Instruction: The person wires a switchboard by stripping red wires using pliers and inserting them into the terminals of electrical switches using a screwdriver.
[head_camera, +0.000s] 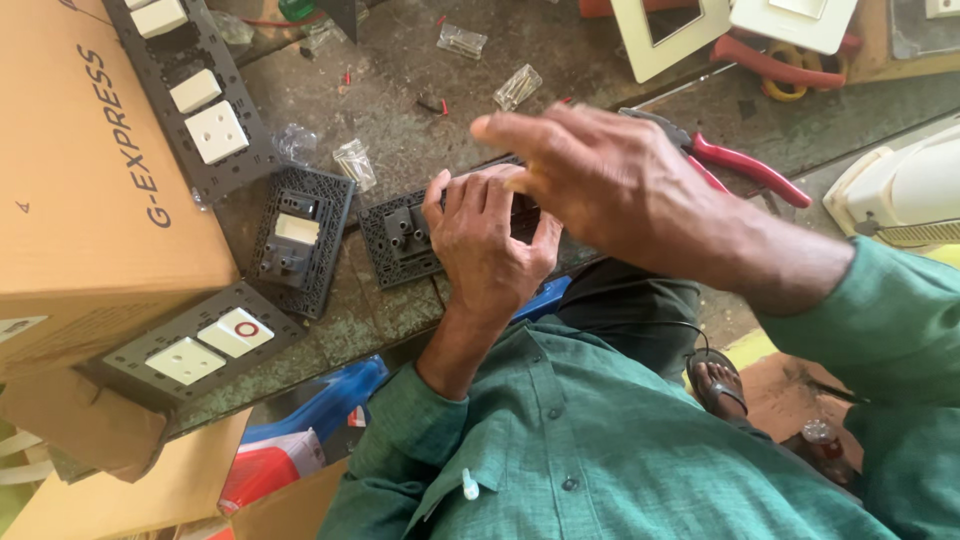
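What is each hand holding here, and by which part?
The left hand grips the dark switch plate by its right end. The right hand hovers above it, holding nothing visible.

Left hand (487, 243) curled, fingers (455, 195) bent down; right hand (610, 185) above, fingers outstretched flat

Green button-up shirt with long sleeves, dark buttons, chest pocket with white pen cap, dark sandal, bare hands
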